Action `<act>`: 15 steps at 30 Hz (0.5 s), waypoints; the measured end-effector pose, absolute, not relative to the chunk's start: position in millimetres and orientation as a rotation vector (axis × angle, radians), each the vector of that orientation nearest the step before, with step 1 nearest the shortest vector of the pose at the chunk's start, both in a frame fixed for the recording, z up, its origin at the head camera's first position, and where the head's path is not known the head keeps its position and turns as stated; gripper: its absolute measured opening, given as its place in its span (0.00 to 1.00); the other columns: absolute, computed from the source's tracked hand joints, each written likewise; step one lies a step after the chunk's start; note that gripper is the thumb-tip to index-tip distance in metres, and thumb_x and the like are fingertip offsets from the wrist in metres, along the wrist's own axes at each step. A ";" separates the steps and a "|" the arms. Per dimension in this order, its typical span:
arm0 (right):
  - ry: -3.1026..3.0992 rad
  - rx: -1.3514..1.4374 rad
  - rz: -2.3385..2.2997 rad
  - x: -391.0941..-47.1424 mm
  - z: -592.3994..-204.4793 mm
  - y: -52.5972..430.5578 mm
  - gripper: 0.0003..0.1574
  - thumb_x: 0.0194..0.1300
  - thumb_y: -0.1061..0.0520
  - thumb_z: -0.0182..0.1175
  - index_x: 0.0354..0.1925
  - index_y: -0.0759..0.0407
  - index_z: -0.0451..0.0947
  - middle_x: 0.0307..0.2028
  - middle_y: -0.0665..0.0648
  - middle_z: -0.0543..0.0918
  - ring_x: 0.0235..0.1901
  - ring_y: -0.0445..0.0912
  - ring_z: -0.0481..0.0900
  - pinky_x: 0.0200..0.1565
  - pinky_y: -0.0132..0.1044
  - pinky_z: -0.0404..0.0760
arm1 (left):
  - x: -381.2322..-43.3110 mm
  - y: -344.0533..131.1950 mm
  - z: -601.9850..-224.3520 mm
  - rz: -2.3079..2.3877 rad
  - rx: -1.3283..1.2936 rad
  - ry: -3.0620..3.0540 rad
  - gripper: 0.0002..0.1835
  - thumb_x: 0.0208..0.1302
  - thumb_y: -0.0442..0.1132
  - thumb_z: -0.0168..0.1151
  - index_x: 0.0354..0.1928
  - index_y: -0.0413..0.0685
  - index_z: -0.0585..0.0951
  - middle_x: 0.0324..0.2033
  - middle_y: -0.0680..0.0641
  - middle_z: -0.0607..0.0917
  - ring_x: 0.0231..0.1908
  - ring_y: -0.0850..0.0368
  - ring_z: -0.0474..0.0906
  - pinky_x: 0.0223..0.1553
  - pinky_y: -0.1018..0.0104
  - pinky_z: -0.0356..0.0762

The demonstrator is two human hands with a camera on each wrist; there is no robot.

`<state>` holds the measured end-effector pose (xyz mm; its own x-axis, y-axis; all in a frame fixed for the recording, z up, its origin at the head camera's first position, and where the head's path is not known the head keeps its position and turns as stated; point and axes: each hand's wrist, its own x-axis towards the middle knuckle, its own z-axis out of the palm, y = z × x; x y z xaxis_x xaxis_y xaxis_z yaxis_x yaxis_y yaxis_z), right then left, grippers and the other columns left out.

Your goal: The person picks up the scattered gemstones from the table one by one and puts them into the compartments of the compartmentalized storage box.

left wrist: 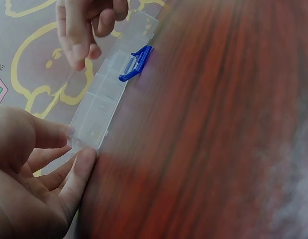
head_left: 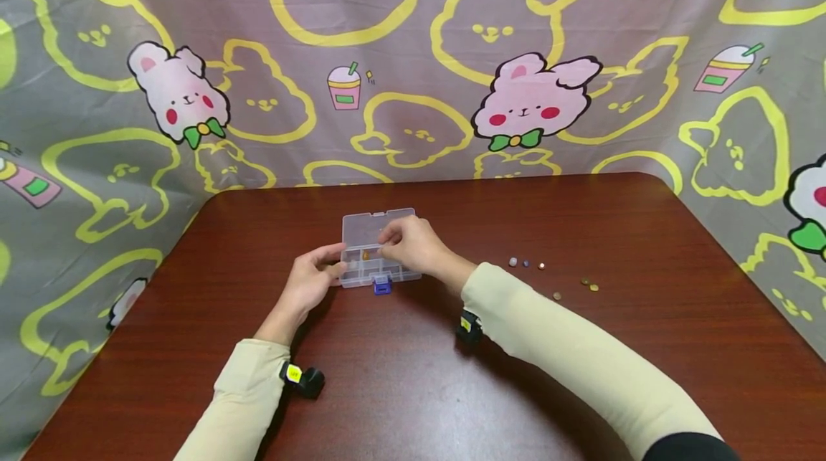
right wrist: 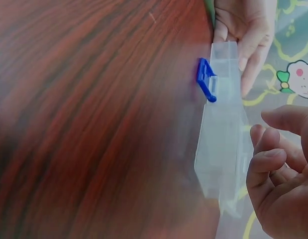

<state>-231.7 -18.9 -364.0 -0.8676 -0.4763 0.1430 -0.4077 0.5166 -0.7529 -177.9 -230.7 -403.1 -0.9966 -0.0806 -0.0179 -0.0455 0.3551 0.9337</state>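
Observation:
A clear plastic compartment box (head_left: 351, 278) lies on the table with its lid (head_left: 361, 229) raised at the back. Its blue latch (head_left: 382, 286) hangs at the front edge. One compartment on the left holds a small orange bead (head_left: 366, 255). My left hand (head_left: 308, 280) grips the box's left end, thumb at the front and fingers behind, as the left wrist view shows. Over the right part of the box hovers my right hand (head_left: 416, 244), its fingers loosely bent. In the right wrist view, thumb (right wrist: 283, 118) and fingertips stand apart with nothing visible between them.
Right of the box lie several small beads: a whitish one (head_left: 513, 262), a blue one (head_left: 525, 264), a pale one (head_left: 541, 266), a brownish one (head_left: 557, 296) and greenish ones (head_left: 594, 287). A patterned curtain (head_left: 413, 124) hangs behind the brown table (head_left: 387, 389).

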 end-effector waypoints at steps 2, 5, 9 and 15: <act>2.655 -0.763 -1.304 -230.2 -363.7 -11.7 0.08 0.60 0.62 0.71 0.39 0.64 0.87 0.30 0.53 0.86 0.30 0.42 0.81 0.32 0.31 0.79 | -177.5 -230.6 -403.8 -1.758 0.129 -2.565 0.21 0.69 0.27 0.59 0.64 0.35 0.77 0.56 0.33 0.79 0.45 0.49 0.79 0.37 0.72 0.81; 2.650 -0.764 -1.313 -228.6 -363.5 -0.8 0.08 0.59 0.62 0.71 0.38 0.64 0.87 0.29 0.52 0.86 0.29 0.42 0.81 0.30 0.31 0.79 | -177.5 -231.0 -404.6 -1.764 0.131 -2.555 0.21 0.69 0.26 0.59 0.64 0.35 0.77 0.56 0.33 0.80 0.45 0.48 0.79 0.36 0.72 0.81; 2.649 -0.764 -1.324 -226.0 -363.0 13.3 0.06 0.60 0.62 0.70 0.37 0.63 0.87 0.28 0.51 0.85 0.26 0.41 0.79 0.28 0.32 0.78 | -178.3 -231.3 -404.8 -1.777 0.104 -2.539 0.21 0.69 0.26 0.59 0.63 0.33 0.77 0.55 0.32 0.80 0.44 0.50 0.79 0.36 0.73 0.81; 2.591 -0.716 -1.394 -219.1 -359.8 35.6 0.08 0.60 0.63 0.69 0.39 0.65 0.86 0.27 0.52 0.84 0.19 0.42 0.77 0.24 0.34 0.80 | -178.9 -231.0 -404.8 -1.781 0.101 -2.548 0.21 0.69 0.26 0.58 0.64 0.33 0.76 0.56 0.32 0.79 0.45 0.49 0.79 0.37 0.72 0.82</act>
<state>-219.1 35.6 -359.8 -0.8820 -0.4557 0.1201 -0.3514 0.4662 -0.8119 -178.9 -231.0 -404.8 -0.9974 -0.0713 -0.0117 -0.0355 0.3425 0.9389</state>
